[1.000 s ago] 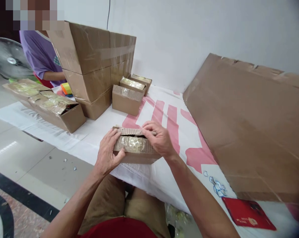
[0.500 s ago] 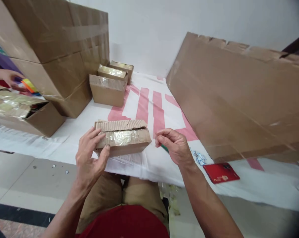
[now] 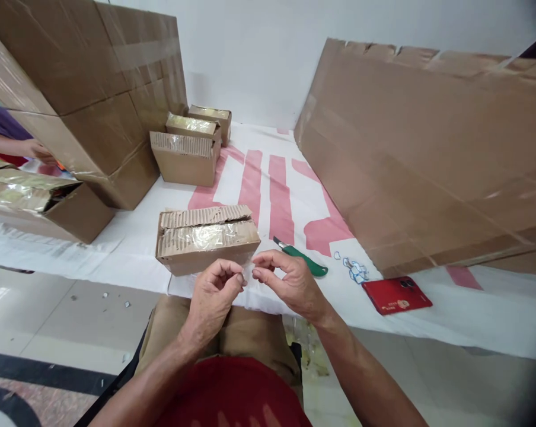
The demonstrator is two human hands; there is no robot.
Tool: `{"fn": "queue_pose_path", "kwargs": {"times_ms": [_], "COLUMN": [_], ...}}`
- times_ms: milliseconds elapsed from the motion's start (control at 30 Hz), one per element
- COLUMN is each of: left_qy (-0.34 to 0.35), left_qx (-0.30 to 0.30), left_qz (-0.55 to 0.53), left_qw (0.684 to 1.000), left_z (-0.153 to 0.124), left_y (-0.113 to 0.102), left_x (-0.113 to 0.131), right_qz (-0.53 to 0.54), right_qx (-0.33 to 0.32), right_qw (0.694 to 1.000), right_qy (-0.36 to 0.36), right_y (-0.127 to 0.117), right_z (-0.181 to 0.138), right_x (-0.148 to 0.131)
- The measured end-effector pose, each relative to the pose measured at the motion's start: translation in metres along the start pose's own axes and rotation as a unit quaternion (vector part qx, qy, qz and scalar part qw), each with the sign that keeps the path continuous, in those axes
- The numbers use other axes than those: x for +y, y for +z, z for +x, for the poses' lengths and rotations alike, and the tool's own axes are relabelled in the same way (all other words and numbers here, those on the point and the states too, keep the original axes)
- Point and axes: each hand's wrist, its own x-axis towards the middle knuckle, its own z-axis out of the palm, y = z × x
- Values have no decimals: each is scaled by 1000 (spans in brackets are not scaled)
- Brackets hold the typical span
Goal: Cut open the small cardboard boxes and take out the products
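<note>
My left hand [image 3: 217,296] is in front of the small cardboard box [image 3: 203,240], thumb and fingers pinched together. Facing it, my right hand [image 3: 290,284] is also closed in a pinch, its fingertips a short way from the left ones. A faint, clear-looking scrap shows at the fingertips, too small to name. The box stands on the white cloth with torn corrugated flaps and shiny clear tape along its top; neither hand grips it. Just beyond my right hand lies a green-handled utility knife [image 3: 301,258].
A red phone [image 3: 396,295] and several small blue-edged stickers [image 3: 356,270] lie to the right. A large carton [image 3: 419,160] leans at right; stacked cartons [image 3: 90,89] rise at left. Taped boxes [image 3: 183,157] stand behind. At far left is another person's hand [image 3: 39,151] near an open-ended box [image 3: 63,204].
My left hand has left the box top and moved right, towards my right hand. My right hand has shifted left and down, uncovering the green knife. The view has turned slightly.
</note>
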Motion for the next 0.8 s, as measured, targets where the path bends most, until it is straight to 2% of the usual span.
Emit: {"fn": "queue_pose_path", "kwargs": {"times_ms": [167,400,567,667,800], "left_qy": [5,-13,3,71,217], "left_qx": [36,-3,14,49,115], "left_qz": [17,34,23,80,192], "left_qw": [999,999,1000,993,950], "left_z": [-3,-6,-9,-10,-16], "left_y": [-7,-21,-32,-48,-77], "left_x": [5,6,-4,-9,-6], "right_qz": [-24,54,41,37,50], "right_qx": [45,-41,-17,15,62], "right_qw": [999,998,999,999,997], "right_qy": [-9,6,-10,-20,14], "right_y": [2,7,25,27,10], "right_z": [2,11,15,14,6], "right_x": [9,5,-1,-1,6]}}
